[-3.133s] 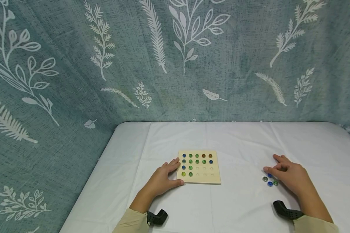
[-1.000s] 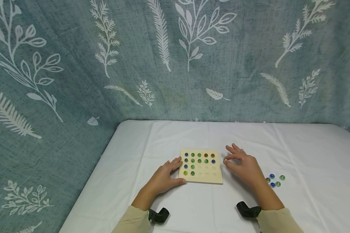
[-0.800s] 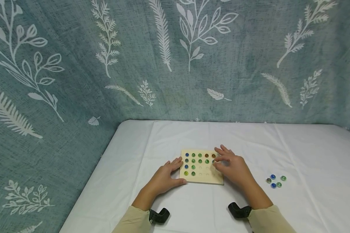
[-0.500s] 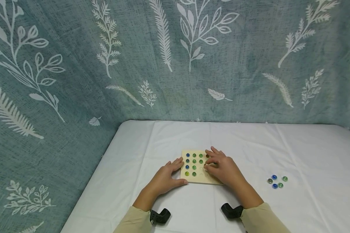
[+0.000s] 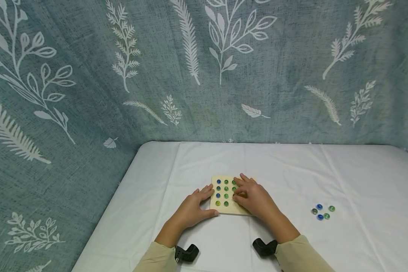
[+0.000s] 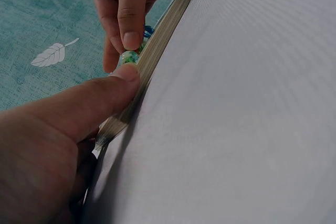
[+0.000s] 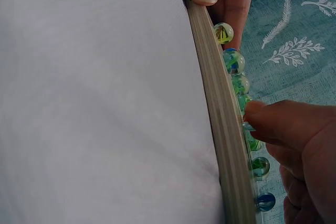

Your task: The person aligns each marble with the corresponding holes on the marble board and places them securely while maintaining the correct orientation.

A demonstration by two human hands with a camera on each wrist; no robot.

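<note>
A pale wooden board [image 5: 221, 210] with rows of round hollows lies on the table, glass marbles sitting in its left columns. My left hand [image 5: 192, 207] rests against its left side, with fingers extended on the left edge and the thumb at the front edge. Over the board's right half, my right hand [image 5: 255, 197] pinches a small marble [image 7: 248, 126] between thumb and forefinger, close to the third row. That hand covers the board's right columns in the head view. In the right wrist view, a yellow-streaked marble [image 7: 223, 33] stands near the left thumb.
Several loose marbles lie in a group to the right, among them a blue marble [image 5: 319, 207] and a green marble [image 5: 331, 208]. White cloth [image 5: 285, 162] covers the table. A patterned teal curtain [image 5: 204, 113] hangs behind and to the left.
My right hand has come from the loose marbles leftward onto the board, carrying a marble, and has shifted further left in the last half second. The left hand has stayed at the board.
</note>
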